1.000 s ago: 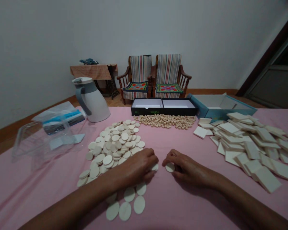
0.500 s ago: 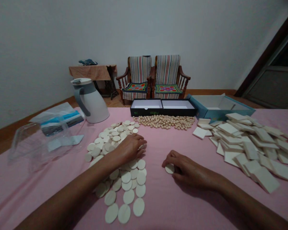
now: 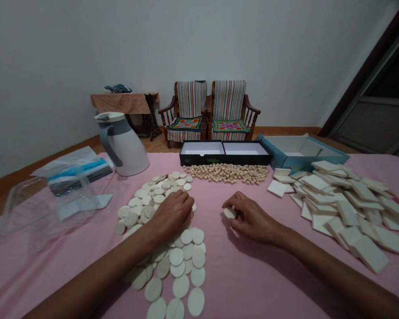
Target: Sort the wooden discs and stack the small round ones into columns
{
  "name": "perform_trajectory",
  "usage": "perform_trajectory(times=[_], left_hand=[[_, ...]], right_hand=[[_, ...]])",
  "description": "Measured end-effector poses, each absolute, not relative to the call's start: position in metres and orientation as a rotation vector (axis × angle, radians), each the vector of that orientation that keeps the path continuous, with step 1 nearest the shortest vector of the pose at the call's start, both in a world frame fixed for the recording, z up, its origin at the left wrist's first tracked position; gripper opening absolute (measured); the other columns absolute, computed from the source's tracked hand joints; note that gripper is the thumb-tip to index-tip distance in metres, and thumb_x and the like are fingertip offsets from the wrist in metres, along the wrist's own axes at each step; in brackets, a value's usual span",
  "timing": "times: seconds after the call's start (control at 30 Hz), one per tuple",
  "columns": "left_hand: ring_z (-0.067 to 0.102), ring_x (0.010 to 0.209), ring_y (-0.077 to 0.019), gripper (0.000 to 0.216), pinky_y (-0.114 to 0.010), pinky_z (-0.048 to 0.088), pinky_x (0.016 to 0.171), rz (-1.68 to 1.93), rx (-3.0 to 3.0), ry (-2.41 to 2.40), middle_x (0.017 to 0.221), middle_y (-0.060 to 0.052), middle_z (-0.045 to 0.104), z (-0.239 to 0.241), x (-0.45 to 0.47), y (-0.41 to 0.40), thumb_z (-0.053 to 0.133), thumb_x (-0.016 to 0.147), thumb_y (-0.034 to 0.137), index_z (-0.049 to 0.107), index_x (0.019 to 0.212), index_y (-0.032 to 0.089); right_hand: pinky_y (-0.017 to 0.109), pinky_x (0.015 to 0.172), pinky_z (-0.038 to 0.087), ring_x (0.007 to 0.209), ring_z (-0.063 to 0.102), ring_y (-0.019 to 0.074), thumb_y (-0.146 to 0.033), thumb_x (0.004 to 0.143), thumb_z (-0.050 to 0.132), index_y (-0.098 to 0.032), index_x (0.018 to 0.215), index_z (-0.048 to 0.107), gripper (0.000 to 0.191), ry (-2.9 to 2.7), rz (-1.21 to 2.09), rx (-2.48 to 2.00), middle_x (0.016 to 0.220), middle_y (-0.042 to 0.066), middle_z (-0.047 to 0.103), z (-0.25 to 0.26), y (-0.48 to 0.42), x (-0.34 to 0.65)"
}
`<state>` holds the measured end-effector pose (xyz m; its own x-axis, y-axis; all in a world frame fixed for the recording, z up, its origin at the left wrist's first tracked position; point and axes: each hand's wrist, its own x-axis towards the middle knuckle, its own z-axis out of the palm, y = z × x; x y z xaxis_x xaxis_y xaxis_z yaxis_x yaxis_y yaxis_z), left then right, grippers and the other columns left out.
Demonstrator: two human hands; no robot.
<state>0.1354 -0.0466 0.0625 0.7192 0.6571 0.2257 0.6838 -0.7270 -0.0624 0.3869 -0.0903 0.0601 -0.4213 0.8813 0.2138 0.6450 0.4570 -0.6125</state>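
Note:
My right hand (image 3: 252, 221) pinches a round wooden disc (image 3: 229, 213) between thumb and fingers, a little above the pink cloth. My left hand (image 3: 174, 212) rests over the heap of pale wooden discs (image 3: 176, 256), its fingers bent down and pressed together. What those fingers hold, if anything, is hidden. The edge of one disc shows just beyond their tips. More discs spread toward me below the left wrist, some overlapping, with a few laid near the front edge of the view.
Small wooden beads (image 3: 228, 173) lie before a black two-part box (image 3: 224, 153). Square wooden tiles (image 3: 346, 195) are heaped at right beside a blue box (image 3: 302, 148). A white jug (image 3: 128, 148) and a clear plastic container (image 3: 49, 204) stand at left; two chairs (image 3: 229, 106) are behind.
My right hand has moved away from me and lifted slightly, with the disc still pinched. The left hand's fingers have curled in tighter over the heap. The view has shifted a little.

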Motion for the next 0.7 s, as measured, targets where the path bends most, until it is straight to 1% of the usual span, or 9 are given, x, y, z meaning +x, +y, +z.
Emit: perform_trajectory(times=[0.17,0.27,0.4,0.5,0.6,0.7], left_hand=[[0.048,0.081,-0.0217,0.015,-0.039,0.043,0.077,-0.373,-2.755,-1.115,0.083,-0.008,0.056,0.055,0.117,-0.057,0.042,0.088,0.012,0.053,0.079,0.017],[0.047,0.081,-0.0215,0.013,-0.040,0.042,0.080,-0.457,-2.754,-1.127,0.081,-0.006,0.055,0.052,0.112,-0.062,0.043,0.088,0.014,0.053,0.080,0.017],[0.048,0.081,-0.0200,0.009,-0.042,0.041,0.090,-0.526,-2.773,-1.110,0.081,-0.005,0.056,0.051,0.110,-0.063,0.047,0.085,0.012,0.054,0.084,0.017],[0.049,0.080,-0.0186,0.009,-0.043,0.039,0.095,-0.597,-2.753,-1.073,0.080,-0.004,0.055,0.048,0.109,-0.062,0.049,0.084,0.010,0.055,0.084,0.016],[0.049,0.079,-0.0181,0.009,-0.042,0.041,0.093,-0.630,-2.741,-1.048,0.079,-0.004,0.055,0.045,0.109,-0.061,0.050,0.084,0.009,0.055,0.083,0.016],[0.050,0.079,-0.0187,0.009,-0.042,0.042,0.091,-0.610,-2.743,-1.052,0.079,-0.004,0.055,0.044,0.109,-0.061,0.050,0.084,0.010,0.056,0.084,0.016]], right_hand=[[0.027,0.070,0.037,0.076,0.048,0.0144,-0.014,0.075,0.057,-0.014,0.097,0.058,0.022,-2.227,0.441,-1.406,0.088,0.005,0.051,0.051,-0.034,0.352],[0.028,0.069,0.035,0.080,0.049,0.0169,-0.018,0.077,0.056,-0.013,0.094,0.058,0.018,-2.259,0.334,-1.530,0.092,0.008,0.053,0.045,-0.010,0.330],[0.028,0.065,0.034,0.079,0.051,0.0180,-0.024,0.081,0.052,-0.015,0.091,0.060,0.015,-2.252,0.240,-1.655,0.094,0.009,0.055,0.039,0.002,0.316],[0.028,0.068,0.036,0.083,0.054,0.0185,-0.027,0.083,0.054,-0.016,0.094,0.063,0.018,-2.187,0.238,-1.690,0.097,0.009,0.057,0.038,0.011,0.319],[0.027,0.072,0.038,0.083,0.056,0.0174,-0.021,0.083,0.054,-0.016,0.096,0.066,0.018,-2.153,0.231,-1.605,0.095,0.008,0.061,0.044,0.023,0.323],[0.025,0.068,0.040,0.073,0.057,0.0146,-0.012,0.077,0.058,-0.016,0.090,0.068,0.017,-2.249,0.362,-1.418,0.085,0.005,0.066,0.051,0.028,0.319]])
